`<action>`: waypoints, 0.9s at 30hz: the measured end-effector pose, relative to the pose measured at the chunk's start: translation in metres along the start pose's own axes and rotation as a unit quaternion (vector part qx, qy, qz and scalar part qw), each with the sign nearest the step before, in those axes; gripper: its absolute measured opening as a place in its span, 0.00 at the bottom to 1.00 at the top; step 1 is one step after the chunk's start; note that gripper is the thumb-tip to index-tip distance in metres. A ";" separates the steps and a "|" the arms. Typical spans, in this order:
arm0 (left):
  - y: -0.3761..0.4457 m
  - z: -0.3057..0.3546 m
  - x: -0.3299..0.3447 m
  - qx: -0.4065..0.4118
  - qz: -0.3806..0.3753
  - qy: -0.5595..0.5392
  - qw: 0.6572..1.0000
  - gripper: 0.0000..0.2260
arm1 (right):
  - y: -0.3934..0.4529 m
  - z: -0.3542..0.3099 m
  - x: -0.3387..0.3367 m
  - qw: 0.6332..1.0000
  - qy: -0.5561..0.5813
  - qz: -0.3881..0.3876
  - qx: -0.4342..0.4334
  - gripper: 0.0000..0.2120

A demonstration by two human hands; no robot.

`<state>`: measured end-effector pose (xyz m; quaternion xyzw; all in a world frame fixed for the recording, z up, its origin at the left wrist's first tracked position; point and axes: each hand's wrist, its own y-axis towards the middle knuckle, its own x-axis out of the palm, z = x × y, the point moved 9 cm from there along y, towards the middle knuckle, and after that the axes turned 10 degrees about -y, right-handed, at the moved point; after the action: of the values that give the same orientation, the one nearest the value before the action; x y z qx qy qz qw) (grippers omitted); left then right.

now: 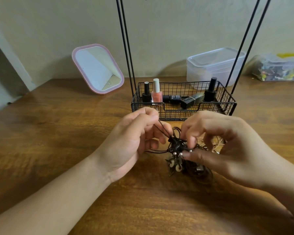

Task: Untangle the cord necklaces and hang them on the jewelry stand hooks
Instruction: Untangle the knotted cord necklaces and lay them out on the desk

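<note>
Cord tangle (177, 146) between both grips

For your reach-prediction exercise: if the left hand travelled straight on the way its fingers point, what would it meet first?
Probably the knotted cord necklaces, which the left hand already pinches by a strand; just beyond is the right hand. Depth is uncertain.

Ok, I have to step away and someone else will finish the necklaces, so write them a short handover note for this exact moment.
Left hand: pinches a dark cord strand, pulling it up out of the knot.
Right hand: fingers pinch into the tangle of cord necklaces, which rests on the wooden table.
Jewelry stand: just behind the hands, nail polish bottles in its wire basket; its hooks are out of view.
Done: no necklace visibly freed.
Left: separate every cord, hang each one.
</note>
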<state>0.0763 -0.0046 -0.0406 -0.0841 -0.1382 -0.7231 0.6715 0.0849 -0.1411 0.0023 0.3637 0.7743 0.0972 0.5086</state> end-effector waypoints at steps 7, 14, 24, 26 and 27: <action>-0.004 0.012 -0.012 0.075 0.090 0.021 0.993 0.10 | 0.000 -0.004 -0.003 0.994 -0.104 -0.006 -0.042 0.06; -0.006 0.026 -0.030 0.143 0.147 -0.093 0.974 0.08 | -0.001 0.006 0.001 0.995 -0.099 -0.018 -0.017 0.05; -0.002 0.027 -0.025 0.147 0.102 -0.008 0.984 0.04 | -0.006 0.035 -0.008 0.986 -0.063 0.075 0.137 0.05; -0.005 0.037 -0.017 0.188 0.067 0.017 0.980 0.03 | -0.006 0.036 -0.004 0.986 -0.054 0.068 0.145 0.05; -0.007 0.042 -0.012 0.206 0.046 0.015 0.977 0.02 | -0.007 0.038 -0.003 0.984 -0.055 0.069 0.153 0.06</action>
<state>0.0677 0.0206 -0.0051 0.0610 -0.2698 -0.6488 0.7089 0.1144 -0.1564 -0.0169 0.4945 0.7242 -0.0078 0.4805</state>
